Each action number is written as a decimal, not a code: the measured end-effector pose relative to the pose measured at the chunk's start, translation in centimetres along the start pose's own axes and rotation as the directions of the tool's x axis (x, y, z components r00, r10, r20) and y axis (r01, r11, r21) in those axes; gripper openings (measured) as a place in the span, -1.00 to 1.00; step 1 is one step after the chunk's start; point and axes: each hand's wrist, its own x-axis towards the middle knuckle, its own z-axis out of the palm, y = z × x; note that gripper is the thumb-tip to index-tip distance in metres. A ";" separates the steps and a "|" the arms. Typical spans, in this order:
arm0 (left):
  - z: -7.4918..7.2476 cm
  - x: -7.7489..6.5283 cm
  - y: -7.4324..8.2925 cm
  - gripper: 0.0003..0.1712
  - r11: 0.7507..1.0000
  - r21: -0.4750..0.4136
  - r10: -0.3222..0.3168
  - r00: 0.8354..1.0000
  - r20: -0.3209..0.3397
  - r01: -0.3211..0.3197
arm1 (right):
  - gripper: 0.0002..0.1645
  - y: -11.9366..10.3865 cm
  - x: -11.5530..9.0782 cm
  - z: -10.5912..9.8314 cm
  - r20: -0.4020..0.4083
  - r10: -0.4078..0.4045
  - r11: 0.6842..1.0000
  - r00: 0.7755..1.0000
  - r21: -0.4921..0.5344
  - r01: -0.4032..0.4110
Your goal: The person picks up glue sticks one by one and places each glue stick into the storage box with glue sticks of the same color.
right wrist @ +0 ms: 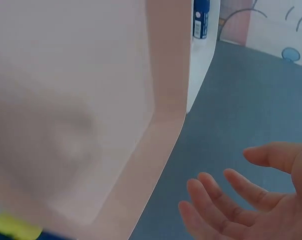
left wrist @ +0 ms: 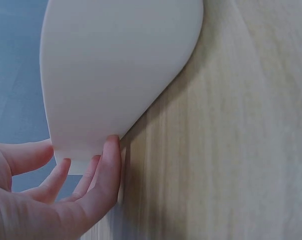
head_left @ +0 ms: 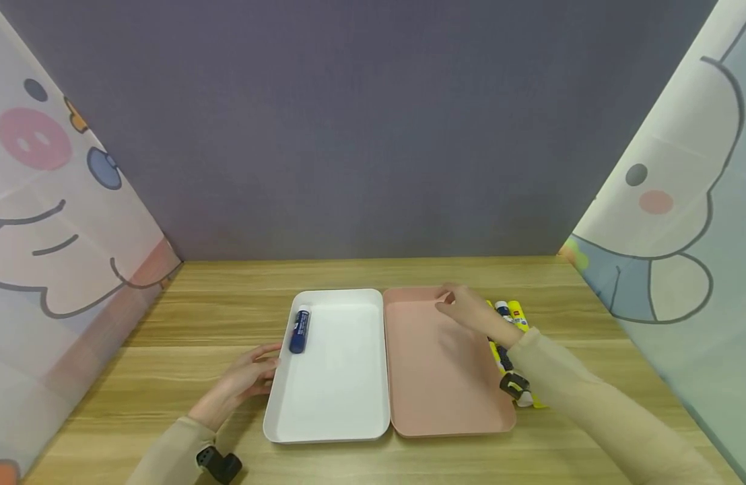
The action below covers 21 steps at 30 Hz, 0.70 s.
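A white tray [head_left: 333, 377] sits on the wooden table, with a dark blue glue stick [head_left: 299, 330] lying along its left inner wall. My left hand [head_left: 247, 377] is at the tray's left side; in the left wrist view its extended fingertips [left wrist: 111, 145] touch the outer wall. To the right, a pink tray [head_left: 439, 377] stands against the white one. Over its upper right part hovers my right hand [head_left: 470, 311], fingers relaxed and apart, nothing between them in the right wrist view.
Several yellow and dark blue glue sticks [head_left: 517, 313] lie right of the pink tray, partly hidden by my right forearm. A grey panel [head_left: 373, 135] rises at the back. Cartoon-printed sheets [head_left: 664, 202] flank both sides of the table.
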 end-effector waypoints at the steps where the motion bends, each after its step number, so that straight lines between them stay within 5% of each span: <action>1: 0.0 0.0 0.0 -0.39 1.000 0.001 -0.001 1.000 -0.004 0.001 | -0.63 0.3 -0.2 -0.3 0.003 0.013 1.000 1.000 0.004 -0.013; 21: 0.3 0.0 0.2 -0.44 1.000 0.008 -0.009 0.999 -0.042 0.009 | -0.60 5.0 -3.0 -3.2 -0.078 0.025 1.000 0.997 -0.003 -0.025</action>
